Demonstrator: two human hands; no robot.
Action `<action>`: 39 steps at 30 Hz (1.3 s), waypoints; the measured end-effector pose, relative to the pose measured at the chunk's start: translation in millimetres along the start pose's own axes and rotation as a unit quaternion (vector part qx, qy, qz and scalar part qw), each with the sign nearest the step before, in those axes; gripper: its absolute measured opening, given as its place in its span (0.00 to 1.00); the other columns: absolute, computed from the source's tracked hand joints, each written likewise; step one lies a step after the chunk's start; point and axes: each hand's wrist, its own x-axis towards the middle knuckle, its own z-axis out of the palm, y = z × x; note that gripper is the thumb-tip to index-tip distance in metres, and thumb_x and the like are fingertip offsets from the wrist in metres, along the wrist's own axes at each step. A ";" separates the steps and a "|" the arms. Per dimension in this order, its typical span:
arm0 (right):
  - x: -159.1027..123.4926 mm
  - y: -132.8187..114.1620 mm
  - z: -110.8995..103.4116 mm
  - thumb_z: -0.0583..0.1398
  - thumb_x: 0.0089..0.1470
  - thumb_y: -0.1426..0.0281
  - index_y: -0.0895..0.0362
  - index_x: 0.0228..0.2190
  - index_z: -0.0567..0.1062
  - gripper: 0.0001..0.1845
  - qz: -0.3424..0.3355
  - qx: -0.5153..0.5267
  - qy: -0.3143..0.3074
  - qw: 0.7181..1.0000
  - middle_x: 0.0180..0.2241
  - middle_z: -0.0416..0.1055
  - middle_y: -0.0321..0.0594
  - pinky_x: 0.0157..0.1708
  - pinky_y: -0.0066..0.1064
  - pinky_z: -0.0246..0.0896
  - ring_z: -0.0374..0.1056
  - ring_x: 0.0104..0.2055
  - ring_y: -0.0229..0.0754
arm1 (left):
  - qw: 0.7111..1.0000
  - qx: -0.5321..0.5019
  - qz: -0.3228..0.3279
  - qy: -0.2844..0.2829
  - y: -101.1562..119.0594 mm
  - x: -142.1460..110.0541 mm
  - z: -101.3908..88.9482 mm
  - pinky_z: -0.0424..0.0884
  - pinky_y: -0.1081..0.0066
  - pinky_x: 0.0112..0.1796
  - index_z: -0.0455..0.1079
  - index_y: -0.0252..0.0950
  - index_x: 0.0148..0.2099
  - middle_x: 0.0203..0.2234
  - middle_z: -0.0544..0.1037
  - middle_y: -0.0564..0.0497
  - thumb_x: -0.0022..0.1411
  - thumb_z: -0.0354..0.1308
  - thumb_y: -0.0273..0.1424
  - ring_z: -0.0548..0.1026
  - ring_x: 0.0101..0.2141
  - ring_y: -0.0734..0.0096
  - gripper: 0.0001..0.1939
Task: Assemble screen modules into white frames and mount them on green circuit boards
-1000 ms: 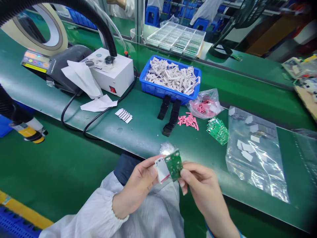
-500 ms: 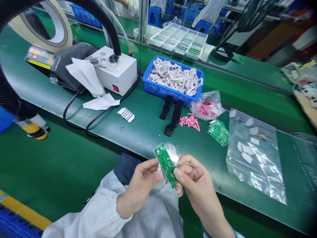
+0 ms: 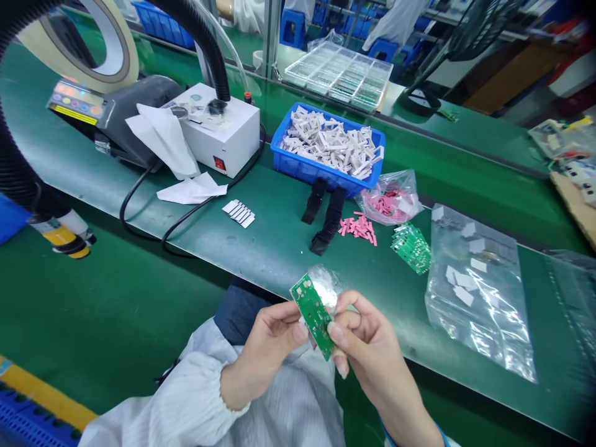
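Observation:
A green circuit board (image 3: 313,315) is held up over my lap, at the front edge of the bench. My left hand (image 3: 274,341) grips its left side between thumb and fingers. On the right side, my right hand (image 3: 361,332) pinches it near the lower end. Behind the board shows a shiny clear plastic piece (image 3: 325,287), whose kind I cannot make out. A bit of white and pink peeks out below the board by my left thumb, mostly hidden.
A blue bin (image 3: 326,172) of white plastic parts stands behind black strips (image 3: 328,220). Nearby lie pink strips (image 3: 358,228), stacked circuit boards (image 3: 411,248), a clear bag (image 3: 484,310) and small white pieces (image 3: 239,213). A white box (image 3: 228,136) and black hose (image 3: 216,62) are left.
The circuit board has dropped slightly and tilted a little in my hands. Both hands keep their grip; the bench things stay where they were.

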 end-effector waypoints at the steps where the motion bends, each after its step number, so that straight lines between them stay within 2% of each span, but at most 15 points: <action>1: -0.1 -0.2 0.2 0.68 0.42 0.63 0.57 0.28 0.58 0.24 -0.001 0.001 -0.005 1.000 0.13 0.65 0.25 0.11 0.12 0.55 0.58 0.10 0.26 | 1.000 -0.001 0.002 -0.004 0.3 -0.5 -0.3 0.66 0.68 0.35 0.78 0.39 0.41 0.28 0.78 0.49 0.50 0.63 0.45 0.71 0.28 0.71 0.20; 12: -2.0 0.2 -3.5 0.67 0.44 0.64 0.57 0.30 0.57 0.23 0.010 -0.018 -0.036 0.999 0.14 0.64 0.23 0.14 0.11 0.55 0.59 0.11 0.24 | 1.000 0.000 0.013 -0.022 1.9 -1.0 -1.1 0.66 0.73 0.30 0.79 0.41 0.39 0.28 0.80 0.50 0.49 0.65 0.41 0.71 0.26 0.74 0.15; 18: -1.0 3.4 -6.7 0.66 0.45 0.63 0.57 0.30 0.57 0.24 0.026 -0.019 -0.058 0.998 0.15 0.65 0.25 0.13 0.11 0.54 0.59 0.11 0.24 | 0.998 0.005 0.022 -0.054 3.9 0.1 -4.3 0.69 0.71 0.33 0.77 0.42 0.43 0.30 0.81 0.48 0.51 0.64 0.40 0.75 0.29 0.71 0.16; 24: -1.2 4.4 -8.4 0.66 0.45 0.61 0.58 0.31 0.57 0.24 0.029 -0.021 -0.068 0.997 0.16 0.67 0.28 0.13 0.10 0.52 0.59 0.11 0.24 | 0.998 0.008 0.015 -0.059 7.2 1.4 -2.6 0.72 0.69 0.38 0.76 0.43 0.45 0.34 0.82 0.48 0.51 0.65 0.39 0.78 0.31 0.68 0.18; 30: 1.0 2.7 -13.3 0.66 0.45 0.61 0.57 0.30 0.56 0.24 0.053 -0.022 -0.083 0.995 0.17 0.69 0.29 0.12 0.11 0.53 0.61 0.12 0.25 | 0.998 -0.002 0.018 -0.065 8.1 5.0 -0.9 0.74 0.71 0.38 0.76 0.46 0.44 0.34 0.82 0.50 0.49 0.67 0.35 0.79 0.34 0.68 0.17; 34: 3.3 2.2 -16.6 0.67 0.44 0.62 0.57 0.30 0.56 0.25 0.067 -0.016 -0.101 0.992 0.17 0.68 0.27 0.11 0.11 0.54 0.61 0.12 0.26 | 0.998 -0.005 0.012 -0.067 8.7 6.3 -0.4 0.75 0.73 0.38 0.76 0.47 0.43 0.34 0.82 0.51 0.47 0.68 0.35 0.80 0.35 0.68 0.18; 39: 4.7 -0.5 -19.4 0.68 0.42 0.62 0.57 0.30 0.58 0.24 0.071 -0.045 -0.096 0.992 0.15 0.67 0.27 0.14 0.13 0.60 0.63 0.13 0.28 | 0.999 -0.007 0.005 -0.043 5.0 6.5 -3.7 0.75 0.74 0.40 0.77 0.47 0.42 0.33 0.82 0.50 0.44 0.70 0.33 0.80 0.36 0.69 0.18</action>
